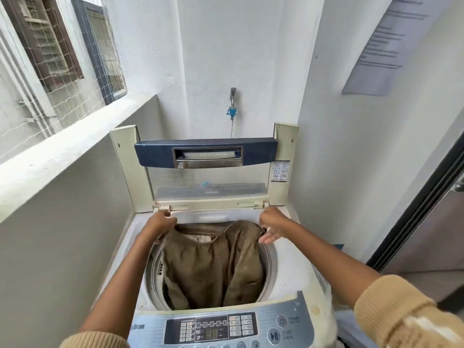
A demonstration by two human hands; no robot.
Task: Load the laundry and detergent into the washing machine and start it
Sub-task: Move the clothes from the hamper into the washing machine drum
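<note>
Control panel (pixel 226 327) nearest, start btn untouched. Loading step: brown garment (pixel 211 267) hangs half inside the washing machine (pixel 288 272) w/ left hand (pixel 160 222) gripping one top edge, right hand (pixel 272 226) pinching the other. Next, prob. let go so it drops — then detergent. Lid (pixel 213 151) up behind.

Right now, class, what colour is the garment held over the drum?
The garment is olive-brown; head view shows it best.

Home laundry nook, seemingly a utility balcony: a top-loading washing machine (pixel 296 267) stands between white plastered walls. Behind it is a wall tap (pixel 233 96) with a hose; to its left, a netted opening (pixel 62 59) above a ledge (pixel 62 151); to its right, a sliding-door frame (pixel 421 209).
</note>
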